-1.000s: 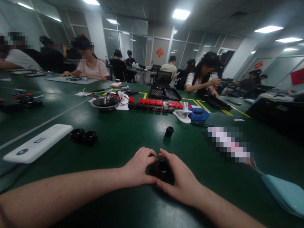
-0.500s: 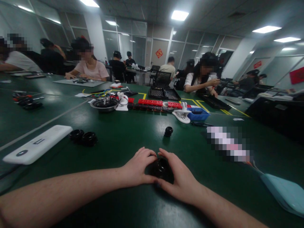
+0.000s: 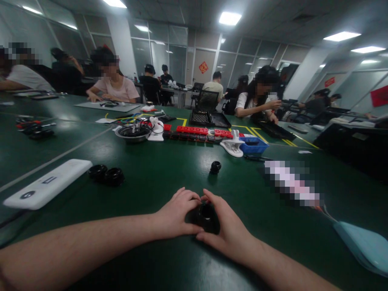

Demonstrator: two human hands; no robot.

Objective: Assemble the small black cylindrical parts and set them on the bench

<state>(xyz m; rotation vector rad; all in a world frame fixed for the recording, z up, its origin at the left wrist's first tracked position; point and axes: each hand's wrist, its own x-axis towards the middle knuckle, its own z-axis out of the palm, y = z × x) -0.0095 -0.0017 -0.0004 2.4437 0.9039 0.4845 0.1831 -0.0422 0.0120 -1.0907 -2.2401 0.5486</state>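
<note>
A glossy black round part with a hole in its top (image 3: 207, 213) is in front of me, low on the green table. My left hand (image 3: 182, 212) curves round its left side, fingers on the far side and thumb on the near side. From the right, my right hand (image 3: 228, 222) closes round it in the same way, its thumb tip meeting the left thumb. The part's lower edge is dark and hard to make out. Beyond my hands stands a smaller black ribbed part (image 3: 215, 167). Two more black round parts (image 3: 113, 176) sit together to the left.
A white power bank (image 3: 48, 184) lies at left, a light blue case (image 3: 362, 246) at right. Farther back are a metal bowl (image 3: 133, 139), a red-and-black strip (image 3: 194, 131), a white clip (image 3: 233, 147) and a blue bin (image 3: 254, 146). Other people sit around the tables.
The black part between my hands shows its top hole more clearly, and my right thumb has shifted slightly left. My hands otherwise stay in place.
</note>
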